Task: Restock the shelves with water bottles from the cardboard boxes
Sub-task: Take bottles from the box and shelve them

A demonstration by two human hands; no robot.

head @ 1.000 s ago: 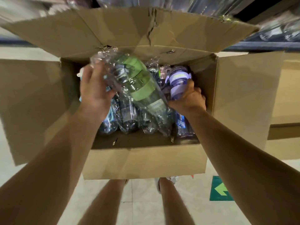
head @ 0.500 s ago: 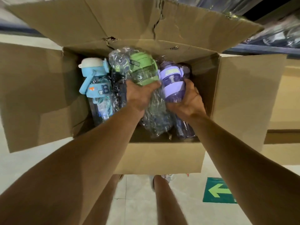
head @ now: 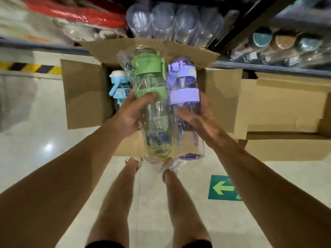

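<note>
left hand (head: 131, 113) grips green bottle (head: 152, 97), above box (head: 86, 93) | right hand (head: 198, 117) grips purple bottle (head: 184, 97), just right of green, touching | blue bottle (head: 119, 86) upright inside box, left side | shelf (head: 268, 68) behind box

Single head cam, wide-angle, looking steeply down, close over the box (head: 86, 93); shelf (head: 268, 68) along frame top.

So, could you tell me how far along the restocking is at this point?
Done: the cardboard box is open, and clear bottles already lie on the shelf above it. In hand: the left hand grips a green-lidded bottle, the right hand a purple one, both lifted clear. Left: shelving these two, plus the blue bottle in the box.
</note>
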